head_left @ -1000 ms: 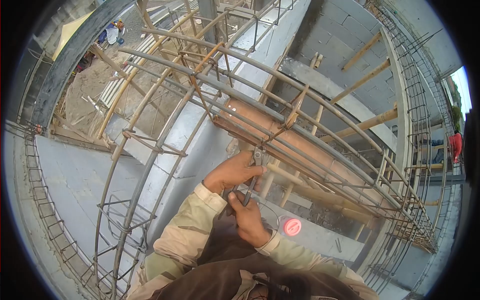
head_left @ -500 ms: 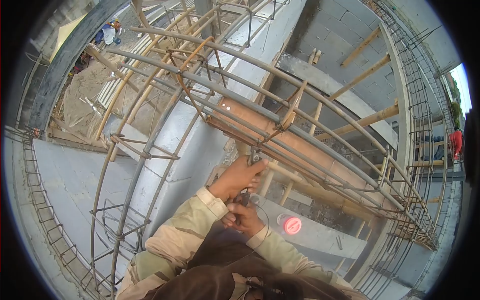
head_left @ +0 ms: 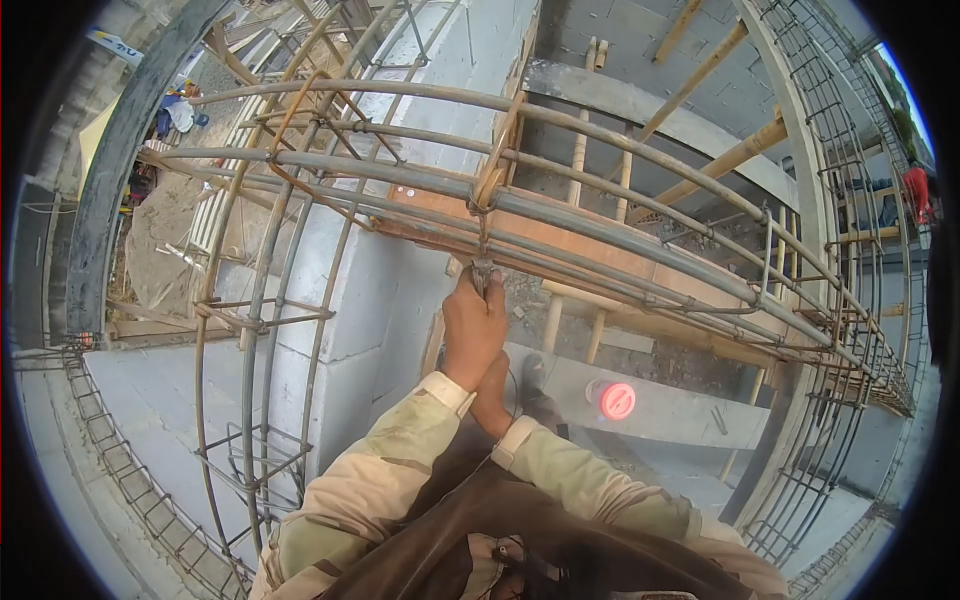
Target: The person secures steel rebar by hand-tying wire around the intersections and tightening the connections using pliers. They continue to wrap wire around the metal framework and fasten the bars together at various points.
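Observation:
My left hand (head_left: 473, 328) is closed around a pair of pliers (head_left: 483, 271), whose metal head points up at the lower bars of a rebar cage (head_left: 590, 218). The pliers' jaws meet the cage near a stirrup (head_left: 484, 215) that crosses the long bars; whether they grip wire there is too small to see. My right hand (head_left: 491, 396) is just below, crossed behind my left wrist. Its fingers are hidden. A thin dark cord or wire runs down near my right wrist.
An orange-brown form board (head_left: 620, 240) lies beneath the cage. A block wall (head_left: 345, 270) stands at left. A pink-lidded container (head_left: 616, 401) sits on a grey ledge (head_left: 680, 412) at right. Bamboo props (head_left: 700, 175) stand below. A person in red (head_left: 915, 193) is at far right.
My view has turned, so the cage looks more level. The pliers and my left hand have moved up to the stirrup crossing. My right hand has slipped behind my left wrist.

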